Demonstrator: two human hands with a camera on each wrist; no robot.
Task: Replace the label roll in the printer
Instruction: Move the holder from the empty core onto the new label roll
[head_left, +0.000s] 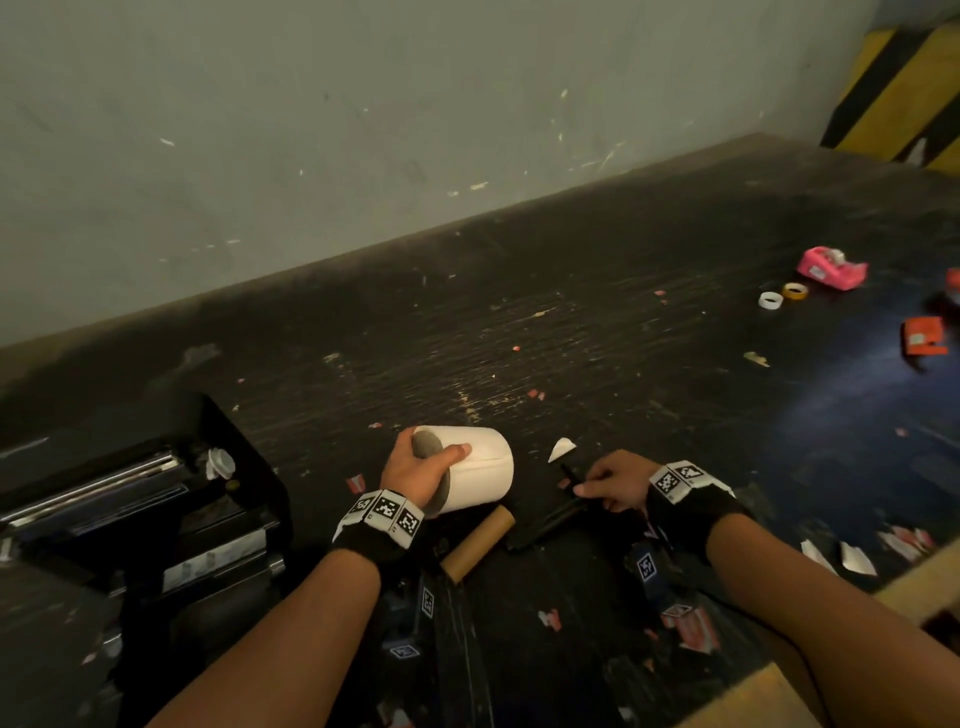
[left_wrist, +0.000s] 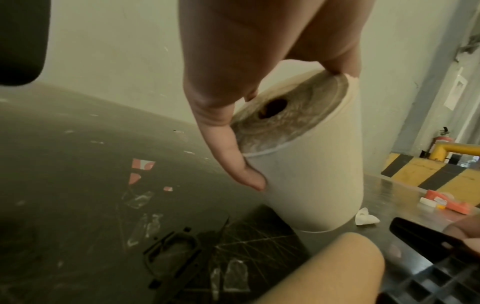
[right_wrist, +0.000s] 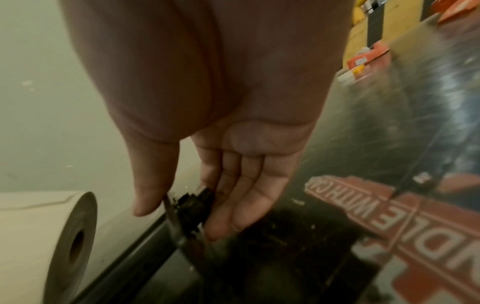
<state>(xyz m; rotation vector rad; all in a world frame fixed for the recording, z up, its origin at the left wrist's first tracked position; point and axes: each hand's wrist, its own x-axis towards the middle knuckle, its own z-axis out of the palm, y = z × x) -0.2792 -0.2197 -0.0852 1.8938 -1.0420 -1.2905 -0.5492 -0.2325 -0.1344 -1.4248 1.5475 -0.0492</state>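
A full white label roll (head_left: 485, 470) lies on its side on the dark table. My left hand (head_left: 431, 462) grips its near end, thumb (left_wrist: 244, 164) pressed on the paper wall, the other fingers over the grey end face with the core hole (left_wrist: 272, 107). My right hand (head_left: 584, 491) pinches the end of a black roll spindle (head_left: 545, 517), just right of the roll; thumb and fingertips (right_wrist: 221, 222) close on its flanged tip (right_wrist: 191, 207). An empty brown cardboard core (head_left: 478, 543) lies near both wrists. The black printer (head_left: 156, 493) stands open at the left.
A pink tape dispenser (head_left: 831, 267), two small tape rolls (head_left: 782, 296) and an orange item (head_left: 924, 338) lie at the far right. Paper scraps litter the table (head_left: 519, 338). A grey wall (head_left: 363, 130) bounds the back edge. A black plastic frame (left_wrist: 171, 253) lies near the core.
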